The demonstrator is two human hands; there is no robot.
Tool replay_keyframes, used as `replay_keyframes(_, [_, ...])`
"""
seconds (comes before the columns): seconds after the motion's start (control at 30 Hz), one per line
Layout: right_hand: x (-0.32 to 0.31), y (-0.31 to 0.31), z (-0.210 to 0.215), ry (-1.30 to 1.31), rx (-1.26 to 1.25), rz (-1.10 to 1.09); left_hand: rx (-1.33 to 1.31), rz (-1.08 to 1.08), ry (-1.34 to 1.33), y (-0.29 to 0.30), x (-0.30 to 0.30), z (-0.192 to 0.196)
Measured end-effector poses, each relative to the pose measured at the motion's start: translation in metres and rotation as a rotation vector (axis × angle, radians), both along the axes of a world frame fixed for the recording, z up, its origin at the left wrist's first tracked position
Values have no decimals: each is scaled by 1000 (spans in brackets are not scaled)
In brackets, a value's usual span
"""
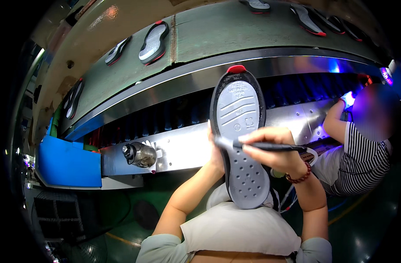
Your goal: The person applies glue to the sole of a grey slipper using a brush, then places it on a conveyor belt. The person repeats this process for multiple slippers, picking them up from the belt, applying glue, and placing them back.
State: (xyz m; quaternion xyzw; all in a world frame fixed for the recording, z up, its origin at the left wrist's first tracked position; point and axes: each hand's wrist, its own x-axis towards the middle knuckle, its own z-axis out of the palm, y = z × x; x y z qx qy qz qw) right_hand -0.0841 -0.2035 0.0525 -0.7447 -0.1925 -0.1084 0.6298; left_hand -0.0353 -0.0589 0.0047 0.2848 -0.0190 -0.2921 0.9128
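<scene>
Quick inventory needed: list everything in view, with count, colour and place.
Grey shoe sole with black rim and red tip: one, held upright at centre.
Black brush pen: one, across the sole's middle.
Soles on green conveyor belt: at least six, grey with black and red, along the top.
Dark glass bottle: one, on the steel ledge, left.
Blue bin: one, far left.
Co-worker in striped shirt: one, right.
Left hand: behind the sole, gripping it.
Right hand: holding the pen; red bead bracelet on its wrist.

- A shoe factory line, it seems.
- Shoe soles (153,42) ride a long green conveyor belt (218,30).
- A co-worker (362,149) sits alongside.
</scene>
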Motion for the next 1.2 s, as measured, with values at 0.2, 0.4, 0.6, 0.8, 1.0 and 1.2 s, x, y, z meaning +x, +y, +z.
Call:
replay_keyframes(0.2, [9,-16,-1,185,245,9,29,21,-68,5,9,3])
replay_keyframes(0.4, [-13,-25,13,422,270,223,-184,-72,-231,9,19,17])
replay_keyframes(0.6, [-13,-20,-4,77,84,232,-206,32,-461,14,41,15])
replay_keyframes(0.8, [-11,-30,-19,200,178,102,-185,134,-403,12,44,25])
replay_keyframes(1.0, [-16,-40,-24,93,313,360,-159,164,-390,17,45,36])
replay_keyframes(1.2, [-17,-32,-21,-14,-25,231,-184,109,-429,20,52,33])
